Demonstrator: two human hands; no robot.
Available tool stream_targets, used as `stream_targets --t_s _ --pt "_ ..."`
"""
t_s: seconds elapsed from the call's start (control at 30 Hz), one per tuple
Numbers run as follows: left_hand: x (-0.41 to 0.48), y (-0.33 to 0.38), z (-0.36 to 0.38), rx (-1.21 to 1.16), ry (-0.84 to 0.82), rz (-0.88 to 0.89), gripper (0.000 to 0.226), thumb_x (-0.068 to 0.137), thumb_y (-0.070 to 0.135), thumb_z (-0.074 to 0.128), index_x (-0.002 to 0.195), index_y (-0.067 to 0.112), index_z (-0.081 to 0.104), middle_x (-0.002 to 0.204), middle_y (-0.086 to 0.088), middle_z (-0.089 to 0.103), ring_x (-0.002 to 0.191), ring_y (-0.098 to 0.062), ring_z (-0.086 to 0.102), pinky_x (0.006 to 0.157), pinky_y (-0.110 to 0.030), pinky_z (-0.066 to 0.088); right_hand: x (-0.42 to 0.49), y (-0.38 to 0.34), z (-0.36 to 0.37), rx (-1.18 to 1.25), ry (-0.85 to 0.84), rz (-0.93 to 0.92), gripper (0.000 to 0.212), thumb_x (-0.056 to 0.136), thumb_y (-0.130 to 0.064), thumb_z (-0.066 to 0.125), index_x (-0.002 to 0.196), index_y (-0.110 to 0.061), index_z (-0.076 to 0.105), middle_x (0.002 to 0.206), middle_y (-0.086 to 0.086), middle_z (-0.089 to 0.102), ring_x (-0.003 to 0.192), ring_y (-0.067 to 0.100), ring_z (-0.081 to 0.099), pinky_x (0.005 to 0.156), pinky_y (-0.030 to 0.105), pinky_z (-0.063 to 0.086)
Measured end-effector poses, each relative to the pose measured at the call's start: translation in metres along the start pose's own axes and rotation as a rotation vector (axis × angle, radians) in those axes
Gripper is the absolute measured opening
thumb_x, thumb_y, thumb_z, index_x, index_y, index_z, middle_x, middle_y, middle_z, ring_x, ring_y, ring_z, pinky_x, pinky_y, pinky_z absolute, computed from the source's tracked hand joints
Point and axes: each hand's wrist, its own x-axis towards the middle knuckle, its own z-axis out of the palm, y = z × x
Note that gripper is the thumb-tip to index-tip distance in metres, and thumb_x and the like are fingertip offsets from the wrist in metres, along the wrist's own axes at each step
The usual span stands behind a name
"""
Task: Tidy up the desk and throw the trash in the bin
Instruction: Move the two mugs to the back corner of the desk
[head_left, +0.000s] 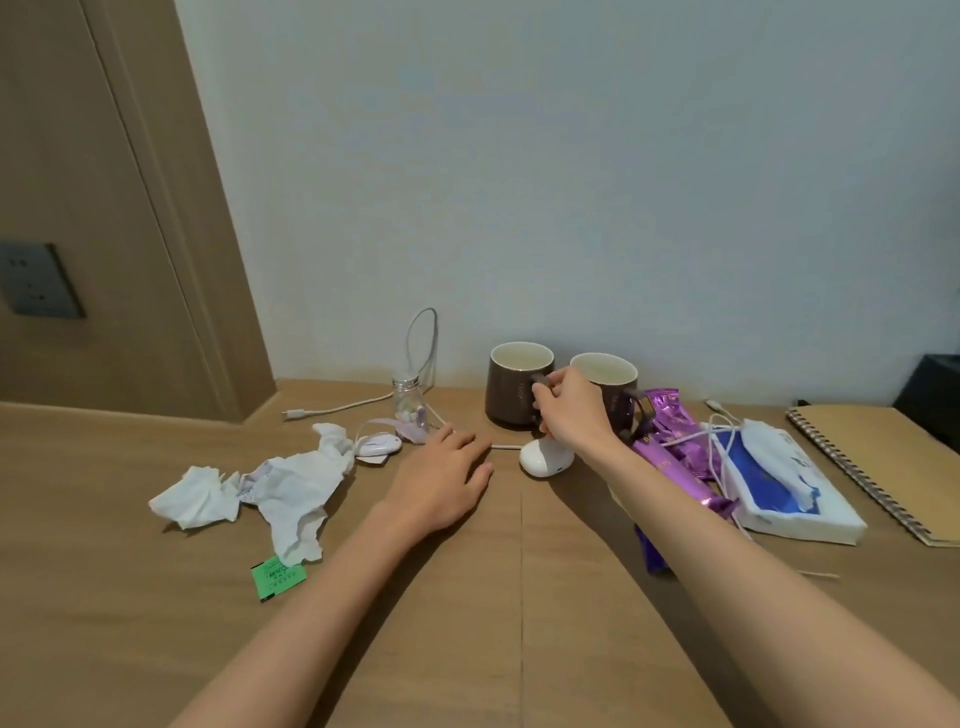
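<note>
Right hand (569, 410) grips left mug (511, 397) by handle, apparently pinch; left hand (441, 478) flat, relaxed on desk (156, 623); crumpled tissue (270, 488) at desk left; risk: lifted mug knocks second mug (613, 382) just beside.

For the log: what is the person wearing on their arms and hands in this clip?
Nothing shows. The left hand and right hand are bare: no gloves, rings or watch. No sleeve reaches into view on either arm.

Grey socket plate (39, 280) on a wooden panel (119, 171).
</note>
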Motion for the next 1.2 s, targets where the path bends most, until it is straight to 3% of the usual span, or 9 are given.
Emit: stream_targets --t_s 0.13,0.27,0.4,0.5,0.6,0.7,0.83,1.0,1.2 --pt "0.000 -0.002 0.008 0.000 0.031 -0.008 0.048 0.100 0.040 0.031 0.145 0.025 0.035 0.151 0.003 0.035 0.143 -0.021 0.021 0.113 -0.033 0.024 0.003 -0.007 0.005 0.105 -0.142 0.089 0.023 0.101 -0.023 0.039 0.095 -0.005 0.051 0.074 0.005 0.058 0.052 0.013 0.050 0.048 0.023 0.045" --pt "0.002 -0.004 0.009 -0.007 0.030 -0.003 0.048 0.099 0.040 0.032 0.145 0.025 0.034 0.152 0.002 0.035 0.144 -0.021 0.020 0.113 -0.034 0.025 0.006 -0.005 0.010 0.129 -0.173 0.111 0.020 0.102 -0.028 0.032 0.096 -0.011 0.042 0.075 -0.001 0.042 0.062 0.011 0.039 0.056 0.026 0.033" --pt "0.000 -0.004 0.006 -0.026 0.053 0.001 0.048 0.098 0.038 0.037 0.145 0.027 0.035 0.151 0.002 0.035 0.141 -0.018 0.027 0.109 -0.034 0.034 0.000 -0.010 0.005 0.082 -0.146 0.024 0.029 0.104 -0.028 0.031 0.114 -0.006 0.046 0.097 0.005 0.052 0.088 0.016 0.050 0.074 0.029 0.038" --pt "-0.006 -0.007 -0.003 -0.051 0.195 0.054 0.046 0.096 0.032 0.044 0.141 0.027 0.041 0.145 0.004 0.043 0.132 -0.014 0.039 0.102 -0.030 0.039 -0.004 -0.021 -0.005 0.099 -0.100 -0.067 0.029 0.103 -0.029 0.032 0.109 -0.005 0.047 0.097 0.007 0.053 0.088 0.020 0.049 0.066 0.031 0.040" --pt "-0.017 -0.021 -0.024 -0.104 0.463 0.051 0.031 0.093 0.027 0.049 0.123 0.024 0.059 0.122 0.006 0.059 0.113 -0.012 0.051 0.088 -0.028 0.045 -0.007 -0.032 -0.019 0.125 -0.095 -0.143 0.031 0.103 -0.033 0.032 0.108 -0.007 0.049 0.098 0.009 0.056 0.090 0.022 0.053 0.079 0.040 0.046" --pt "-0.023 -0.053 -0.047 -0.147 0.638 -0.052 0.020 0.093 0.030 0.049 0.108 0.024 0.060 0.104 0.007 0.059 0.099 -0.010 0.052 0.077 -0.026 0.044 -0.011 -0.048 -0.029 0.197 -0.121 -0.205 0.024 0.103 -0.032 0.031 0.103 -0.014 0.047 0.086 -0.001 0.050 0.076 0.011 0.047 0.067 0.028 0.040" --pt "-0.017 -0.120 -0.061 -0.172 0.370 -0.181 0.035 0.096 0.042 0.038 0.126 0.030 0.053 0.125 0.003 0.056 0.117 -0.015 0.049 0.096 -0.038 0.044 -0.018 -0.072 -0.030 0.332 -0.176 -0.215 0.022 0.103 -0.030 0.032 0.089 -0.017 0.044 0.074 -0.003 0.038 0.063 0.009 0.036 0.059 0.027 0.032" --pt "0.000 -0.169 -0.048 -0.111 0.016 -0.250 0.057 0.092 0.063 0.029 0.143 0.039 0.032 0.152 0.005 0.034 0.138 -0.018 0.032 0.113 -0.047 0.028 -0.024 -0.099 -0.018 0.440 -0.272 -0.231 0.023 0.104 -0.026 0.032 0.087 -0.013 0.040 0.070 -0.001 0.034 0.041 -0.002 0.044 0.054 0.025 0.027" --pt "0.013 -0.164 -0.029 -0.170 -0.119 -0.385 0.067 0.089 0.069 0.027 0.148 0.041 0.016 0.160 -0.001 0.013 0.147 -0.031 0.004 0.118 -0.052 0.005 -0.017 -0.119 0.003 0.434 -0.322 -0.256 0.025 0.104 -0.029 0.033 0.084 -0.015 0.041 0.071 -0.002 0.034 0.056 0.008 0.031 0.054 0.024 0.029"
